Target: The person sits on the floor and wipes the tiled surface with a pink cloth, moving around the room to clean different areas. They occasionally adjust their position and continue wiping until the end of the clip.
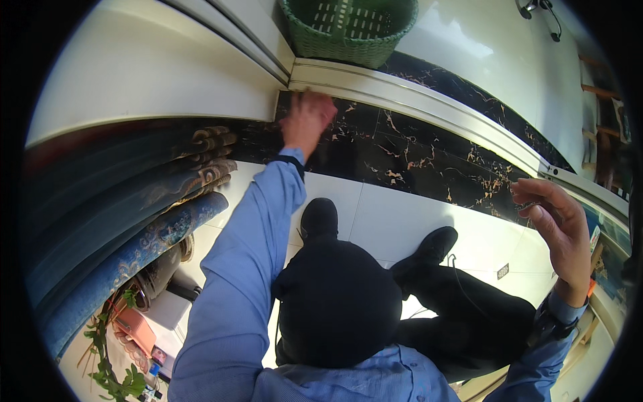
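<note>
My left hand [304, 123] stretches forward to the black marble-patterned threshold [402, 145]. It is blurred and holds a pink cloth [326, 106] against the stone, at the corner beside the white sliding-door track [402, 88]. The palm side is hidden. On the right, my right hand [560, 226] hovers near the far end of the threshold, with its fingers curved, its thumb apart and nothing visible in it.
Beyond the track stands a green woven basket [346, 35]. Blue patterned curtains [150, 236] hang at my left, near a dark vase [163, 271] and a leafy plant [105, 362]. My black shoes [320, 218] rest on white floor tiles [346, 193].
</note>
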Demonstrator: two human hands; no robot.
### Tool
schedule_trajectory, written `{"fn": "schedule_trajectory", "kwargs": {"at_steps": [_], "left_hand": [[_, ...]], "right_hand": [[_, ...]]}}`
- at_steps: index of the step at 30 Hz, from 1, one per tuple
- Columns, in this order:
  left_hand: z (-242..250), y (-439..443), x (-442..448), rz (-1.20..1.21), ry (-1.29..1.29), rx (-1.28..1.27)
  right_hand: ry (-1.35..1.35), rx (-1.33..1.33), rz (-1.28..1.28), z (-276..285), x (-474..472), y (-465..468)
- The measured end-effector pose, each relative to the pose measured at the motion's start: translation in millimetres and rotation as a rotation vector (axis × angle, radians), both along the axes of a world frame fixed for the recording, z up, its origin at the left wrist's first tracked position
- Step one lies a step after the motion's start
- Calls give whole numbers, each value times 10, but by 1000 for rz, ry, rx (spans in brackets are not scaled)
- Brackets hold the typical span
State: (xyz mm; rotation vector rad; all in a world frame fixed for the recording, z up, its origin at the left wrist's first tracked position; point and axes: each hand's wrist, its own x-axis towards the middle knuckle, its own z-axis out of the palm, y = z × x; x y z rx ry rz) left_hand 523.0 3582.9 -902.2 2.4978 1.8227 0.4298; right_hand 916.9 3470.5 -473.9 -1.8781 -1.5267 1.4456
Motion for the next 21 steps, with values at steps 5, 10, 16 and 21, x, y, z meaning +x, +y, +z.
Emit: {"fn": "schedule_trajectory", "kwargs": {"at_steps": [5, 10, 16, 21], "left_hand": [[33, 212, -362, 178, 143, -81], [-36, 57, 470, 83, -65, -50], [-10, -255, 939, -316, -98, -189], [81, -279, -73, -187, -71, -264]], "right_hand": [[-20, -12, 9, -21, 146, -45], [-20, -22, 10, -38, 141, -29], [-34, 0, 52, 14, 15, -40], [-68, 18, 85, 43, -11, -98]]}}
